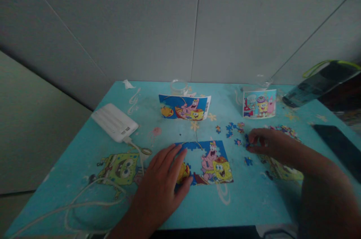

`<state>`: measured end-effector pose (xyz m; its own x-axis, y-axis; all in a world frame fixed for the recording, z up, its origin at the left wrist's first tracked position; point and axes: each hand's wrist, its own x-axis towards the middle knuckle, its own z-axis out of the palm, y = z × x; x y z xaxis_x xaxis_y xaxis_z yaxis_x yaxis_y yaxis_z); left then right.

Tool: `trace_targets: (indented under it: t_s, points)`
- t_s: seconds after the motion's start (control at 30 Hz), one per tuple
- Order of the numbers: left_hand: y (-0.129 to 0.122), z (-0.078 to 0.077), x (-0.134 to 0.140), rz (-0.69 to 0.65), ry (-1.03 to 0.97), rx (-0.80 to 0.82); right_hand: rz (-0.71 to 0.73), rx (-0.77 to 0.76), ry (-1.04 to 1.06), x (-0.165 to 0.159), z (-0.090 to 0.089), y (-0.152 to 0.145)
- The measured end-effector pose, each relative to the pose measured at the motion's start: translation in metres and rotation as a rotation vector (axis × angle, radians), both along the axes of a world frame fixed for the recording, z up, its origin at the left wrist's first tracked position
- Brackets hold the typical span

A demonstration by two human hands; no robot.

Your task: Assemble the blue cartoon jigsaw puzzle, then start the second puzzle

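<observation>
Piece-picking, I'd judge: at lower centre the left hand (162, 177) splays loosely over the puzzle (209, 163); centre-right, the right hand (266, 142) seemingly pinches a blue piece (247, 141), whose placing calls for shape-matching.

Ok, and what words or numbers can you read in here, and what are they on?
No words or numbers are readable.
White device with the cable: small dark marks, too blurred to read.
Standing blue picture card: barcode-like stripes on its right edge, too small to read.
Puzzle: cartoon pictures, no lettering I can make out.
</observation>
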<state>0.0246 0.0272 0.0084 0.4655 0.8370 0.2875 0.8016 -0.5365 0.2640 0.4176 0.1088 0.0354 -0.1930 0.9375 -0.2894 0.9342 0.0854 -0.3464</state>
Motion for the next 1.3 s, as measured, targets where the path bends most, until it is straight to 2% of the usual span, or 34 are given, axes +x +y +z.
trace_targets:
  t_s: [0.23,0.5,0.7,0.87,1.07,1.3]
  points:
    - [-0.001,0.001,0.000,0.003,-0.010,-0.027,0.125,-0.039,0.138,-0.012,0.005,0.005]
    - [-0.003,0.004,0.001,-0.003,-0.029,-0.019,0.074,-0.006,0.118,-0.008,0.000,0.006]
    - [-0.002,0.000,0.000,-0.007,-0.025,-0.017,0.030,0.026,0.107,-0.006,-0.001,0.006]
    - [-0.002,-0.001,-0.001,-0.010,-0.007,0.008,0.045,-0.005,0.085,-0.006,0.007,0.006]
    - [0.000,-0.004,-0.002,-0.013,0.006,0.013,-0.016,0.117,0.076,-0.002,0.018,0.006]
    - [0.000,-0.006,-0.002,-0.030,0.000,0.032,0.090,0.024,0.185,-0.019,0.015,0.001]
